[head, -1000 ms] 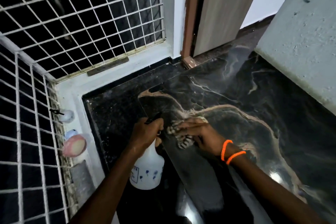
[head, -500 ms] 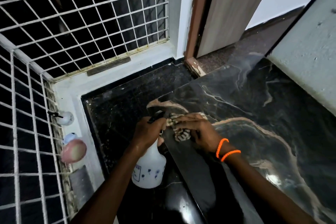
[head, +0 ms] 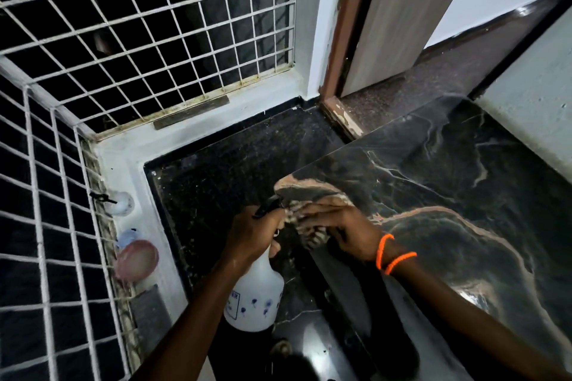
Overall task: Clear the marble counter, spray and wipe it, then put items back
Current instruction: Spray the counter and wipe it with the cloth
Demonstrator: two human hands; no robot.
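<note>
Wiping step judged under way. Spray bottle [head: 255, 297] at 6 o'clock is gripped round the neck by left hand [head: 253, 233]; right hand [head: 343, 230] is pressed flat on cloth [head: 312, 233] at worktop [head: 448, 195] edge. Strokes should be overlapped toward 3 o'clock, bottle kept upright.

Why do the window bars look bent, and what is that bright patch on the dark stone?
Head view: the wide-angle lens bows the window grille towards the edges. The bright patch is glare from a light on the glossy marble counter. The scene is dim; the cloth under the right hand looks slightly blurred, and the left hand gripping the spray bottle is shadowed.
</note>
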